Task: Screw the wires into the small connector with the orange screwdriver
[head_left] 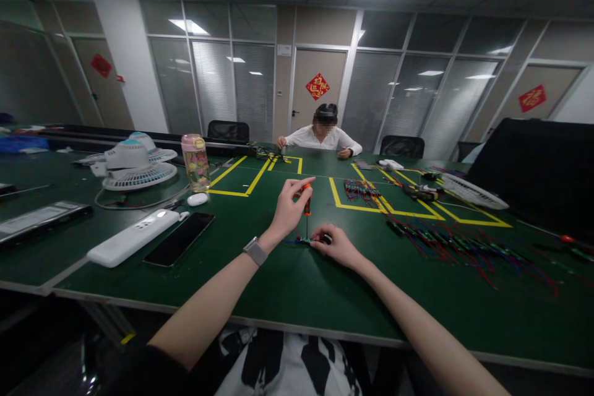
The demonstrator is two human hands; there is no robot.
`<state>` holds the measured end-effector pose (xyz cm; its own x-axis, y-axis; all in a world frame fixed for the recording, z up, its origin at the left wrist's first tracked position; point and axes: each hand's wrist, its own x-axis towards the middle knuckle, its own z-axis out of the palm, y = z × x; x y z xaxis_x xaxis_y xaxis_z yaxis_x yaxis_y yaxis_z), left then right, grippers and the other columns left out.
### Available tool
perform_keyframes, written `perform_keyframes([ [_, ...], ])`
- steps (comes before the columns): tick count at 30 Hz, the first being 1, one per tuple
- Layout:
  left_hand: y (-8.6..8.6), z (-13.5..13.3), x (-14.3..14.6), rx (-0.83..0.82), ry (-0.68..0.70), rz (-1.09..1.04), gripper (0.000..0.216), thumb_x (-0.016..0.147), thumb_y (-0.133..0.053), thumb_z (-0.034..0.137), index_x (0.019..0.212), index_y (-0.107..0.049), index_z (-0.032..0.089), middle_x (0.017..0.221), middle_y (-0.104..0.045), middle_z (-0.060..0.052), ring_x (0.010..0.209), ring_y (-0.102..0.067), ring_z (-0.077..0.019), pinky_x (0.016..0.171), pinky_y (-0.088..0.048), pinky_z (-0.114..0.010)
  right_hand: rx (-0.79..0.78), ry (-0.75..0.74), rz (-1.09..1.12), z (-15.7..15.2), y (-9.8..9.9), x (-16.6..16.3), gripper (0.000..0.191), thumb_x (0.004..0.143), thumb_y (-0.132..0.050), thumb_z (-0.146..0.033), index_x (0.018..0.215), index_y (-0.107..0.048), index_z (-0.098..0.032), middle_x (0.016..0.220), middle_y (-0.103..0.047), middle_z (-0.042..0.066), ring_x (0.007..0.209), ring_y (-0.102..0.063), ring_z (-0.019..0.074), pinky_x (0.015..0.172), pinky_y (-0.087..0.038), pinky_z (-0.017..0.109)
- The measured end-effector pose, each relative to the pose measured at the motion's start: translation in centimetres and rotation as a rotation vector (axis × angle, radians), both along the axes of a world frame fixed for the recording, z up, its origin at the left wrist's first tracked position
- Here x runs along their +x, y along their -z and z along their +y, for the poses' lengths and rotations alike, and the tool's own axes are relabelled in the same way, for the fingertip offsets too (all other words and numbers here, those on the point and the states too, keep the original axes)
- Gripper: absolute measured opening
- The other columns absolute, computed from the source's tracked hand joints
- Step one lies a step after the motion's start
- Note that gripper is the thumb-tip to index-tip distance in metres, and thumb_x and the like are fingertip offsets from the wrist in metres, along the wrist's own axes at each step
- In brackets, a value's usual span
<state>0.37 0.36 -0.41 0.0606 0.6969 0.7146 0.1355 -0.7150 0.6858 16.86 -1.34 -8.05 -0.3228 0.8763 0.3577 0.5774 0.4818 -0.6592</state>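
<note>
My left hand (291, 203) is closed around the orange and black handle of a screwdriver (307, 207), its index finger stretched out past the top. The screwdriver stands upright, and its thin shaft points down at a small green circuit board (305, 240) on the table. My right hand (335, 244) pinches the right side of that board with thumb and fingers and rests low on the tabletop. A few thin wires come off the board's left side. Whether the tip sits in a screw is too small to tell.
Rows of wired circuit boards (459, 241) lie to the right, with another bunch (362, 193) inside yellow tape. To the left are a phone (180, 239), a white power strip (134, 238), a bottle (195, 164) and white fans (134, 167). A person (323, 133) sits opposite.
</note>
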Motion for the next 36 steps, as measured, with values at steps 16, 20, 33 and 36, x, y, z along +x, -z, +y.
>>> perform_keyframes([
  [16, -0.15, 0.25, -0.13, -0.045, 0.058, -0.043, 0.029, 0.082, -0.054, 0.026, 0.11, -0.063, 0.02, 0.095, -0.059, -0.005, 0.083, -0.057, -0.0126, 0.073, -0.047, -0.023, -0.004, -0.031, 0.003, 0.12, 0.07, 0.2, 0.013, 0.069, -0.066, -0.022, 0.08, -0.065, -0.016, 0.073, -0.061, 0.001, 0.071, -0.056, 0.0146, 0.068, -0.045, 0.026],
  [20, 0.0, 0.32, -0.06, -0.046, 0.084, -0.025, 0.031, 0.084, -0.052, 0.028, 0.112, -0.062, 0.022, 0.103, -0.057, -0.005, 0.09, -0.057, -0.0136, 0.075, -0.047, -0.023, -0.013, -0.031, 0.016, 0.1, 0.13, 0.18, 0.015, 0.069, -0.066, -0.024, 0.082, -0.066, -0.016, 0.075, -0.062, 0.002, 0.072, -0.057, 0.015, 0.069, -0.046, 0.027],
  [33, -0.19, 0.26, -0.17, -0.07, 0.155, -0.031, 0.034, 0.087, -0.045, 0.022, 0.118, -0.058, 0.02, 0.1, -0.06, -0.005, 0.087, -0.058, -0.0121, 0.082, -0.045, -0.026, 0.004, -0.003, -0.026, -0.16, -0.16, 0.1, 0.016, 0.073, -0.064, -0.028, 0.084, -0.068, -0.016, 0.076, -0.063, 0.003, 0.074, -0.056, 0.016, 0.071, -0.045, 0.028],
  [36, -0.14, 0.25, -0.13, -0.046, 0.095, -0.02, 0.032, 0.081, -0.057, 0.028, 0.111, -0.063, 0.021, 0.097, -0.057, -0.004, 0.083, -0.057, -0.0124, 0.075, -0.047, -0.024, 0.011, -0.001, -0.027, -0.17, -0.1, 0.08, 0.017, 0.073, -0.064, -0.028, 0.084, -0.068, -0.016, 0.076, -0.063, 0.003, 0.074, -0.056, 0.016, 0.07, -0.045, 0.028],
])
